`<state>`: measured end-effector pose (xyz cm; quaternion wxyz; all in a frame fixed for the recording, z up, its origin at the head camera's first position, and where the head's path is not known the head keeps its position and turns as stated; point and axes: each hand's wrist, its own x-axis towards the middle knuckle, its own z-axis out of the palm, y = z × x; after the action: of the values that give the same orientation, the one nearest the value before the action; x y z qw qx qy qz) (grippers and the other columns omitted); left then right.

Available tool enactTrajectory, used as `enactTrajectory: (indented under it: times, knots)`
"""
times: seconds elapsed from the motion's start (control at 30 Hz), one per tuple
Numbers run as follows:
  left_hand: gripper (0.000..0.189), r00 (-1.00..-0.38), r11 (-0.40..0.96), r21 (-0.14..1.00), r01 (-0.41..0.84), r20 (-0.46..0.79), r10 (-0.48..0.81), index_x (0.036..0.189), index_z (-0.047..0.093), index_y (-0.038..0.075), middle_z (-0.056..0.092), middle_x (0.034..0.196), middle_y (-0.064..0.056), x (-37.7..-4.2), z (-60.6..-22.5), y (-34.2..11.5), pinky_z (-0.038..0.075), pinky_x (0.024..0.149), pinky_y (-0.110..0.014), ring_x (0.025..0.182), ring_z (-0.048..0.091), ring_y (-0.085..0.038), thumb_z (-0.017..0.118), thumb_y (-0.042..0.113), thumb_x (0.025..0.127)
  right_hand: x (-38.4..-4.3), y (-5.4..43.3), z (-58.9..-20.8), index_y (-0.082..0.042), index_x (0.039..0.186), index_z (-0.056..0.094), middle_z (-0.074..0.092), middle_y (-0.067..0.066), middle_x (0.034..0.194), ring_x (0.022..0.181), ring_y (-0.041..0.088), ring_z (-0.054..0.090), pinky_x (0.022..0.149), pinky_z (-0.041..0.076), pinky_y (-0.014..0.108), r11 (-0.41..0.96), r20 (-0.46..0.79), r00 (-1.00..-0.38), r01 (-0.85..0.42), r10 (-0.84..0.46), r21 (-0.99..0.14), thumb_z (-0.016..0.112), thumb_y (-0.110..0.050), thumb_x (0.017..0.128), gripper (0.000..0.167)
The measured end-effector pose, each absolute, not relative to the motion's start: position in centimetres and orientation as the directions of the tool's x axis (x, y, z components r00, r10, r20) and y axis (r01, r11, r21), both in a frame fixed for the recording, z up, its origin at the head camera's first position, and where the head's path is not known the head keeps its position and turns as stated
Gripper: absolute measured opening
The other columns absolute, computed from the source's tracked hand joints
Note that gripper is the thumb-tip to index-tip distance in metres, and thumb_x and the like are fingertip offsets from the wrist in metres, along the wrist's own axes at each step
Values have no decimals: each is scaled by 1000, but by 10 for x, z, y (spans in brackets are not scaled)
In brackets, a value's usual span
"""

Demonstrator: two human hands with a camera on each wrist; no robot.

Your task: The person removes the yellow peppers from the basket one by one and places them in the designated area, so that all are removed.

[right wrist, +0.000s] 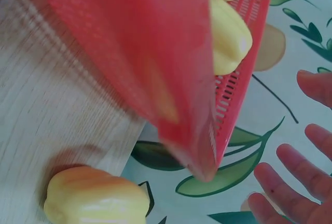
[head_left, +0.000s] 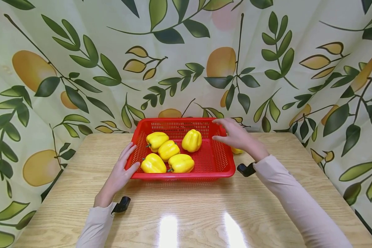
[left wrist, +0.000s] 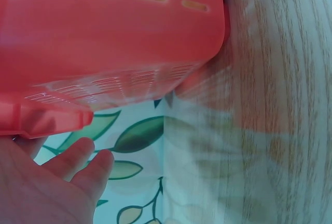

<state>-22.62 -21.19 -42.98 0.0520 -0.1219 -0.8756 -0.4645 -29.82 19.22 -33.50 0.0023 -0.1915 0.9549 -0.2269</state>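
A red plastic basket (head_left: 179, 175) with perforated walls stands on the table. Inside lie several yellow bell peppers (head_left: 181, 163), most toward its left half. My left hand (head_left: 119, 172) is at the basket's left side, with fingers extended along the outside of the rim and the thumb over the front left corner. In the left wrist view, its fingertips reach past the rim (left wrist: 46, 120). Over the basket's right rim, my right hand (head_left: 235, 136) is spread with nothing in it. Another yellow bell pepper (right wrist: 96, 198) lies on the table outside the basket's right side, mostly hidden in the head view.
The wooden table (head_left: 201, 210) runs up to a leaf-and-fruit patterned curtain (head_left: 186, 79) behind the basket. A black wrist camera (head_left: 121, 205) sits at my left sleeve, and a second black camera (head_left: 246, 169) at my right sleeve.
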Motion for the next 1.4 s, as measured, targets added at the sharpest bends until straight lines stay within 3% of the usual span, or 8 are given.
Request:
enactTrajectory:
  times: [0.27,0.7,1.4]
  knots:
    - [63,-963,545,794,269,216,162,153,34,4,16,165,-14,-226,-432,-212,30,113,-68,149,20,-42,57,13,95,-301,181,-334,-7,142,50,57,17,136,123,34,52,104,44,56,811,127,-912,-404,-389,-423,73,-27,89,61]
    - [63,-964,530,806,264,211,160,153,34,5,16,166,-13,-226,-430,-211,31,114,-65,150,20,-40,58,12,95,-306,165,-334,-6,141,50,55,17,139,122,35,55,101,49,52,769,125,-900,-423,-417,-480,73,-28,89,61]
    - [63,-969,535,808,245,193,153,153,34,5,15,166,-12,-225,-428,-210,28,115,-65,150,19,-40,58,13,95,-331,142,-351,-7,143,48,53,15,142,133,32,46,111,43,51,757,33,-873,-441,-487,-482,72,-25,89,62]
